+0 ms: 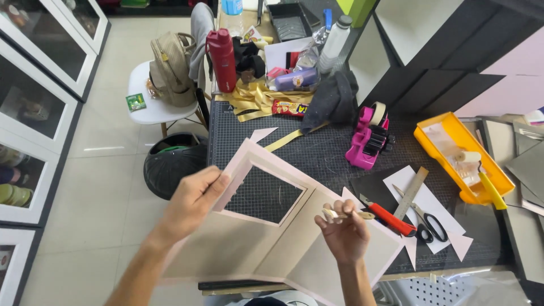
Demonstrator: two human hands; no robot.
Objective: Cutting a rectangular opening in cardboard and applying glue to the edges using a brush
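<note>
My left hand [195, 195] grips the left edge of a pale pink folded cardboard piece [249, 238] with a square window cut in it, lifted over the dark cutting mat [323, 150]. My right hand [343, 229] pinches a small flat wooden stick [354, 214] above the card's right panel. Just right of that hand lie a red utility knife [391, 220], a metal ruler [412, 191] and black-handled scissors [428, 224] on white paper scraps.
A pink tape dispenser [371, 136] stands mid-mat. A yellow paint tray [462, 156] with a small roller sits at the right. A red bottle [222, 59], gold ribbon and clutter fill the far end. A white chair with a backpack [170, 68] and a black helmet [173, 161] are at left.
</note>
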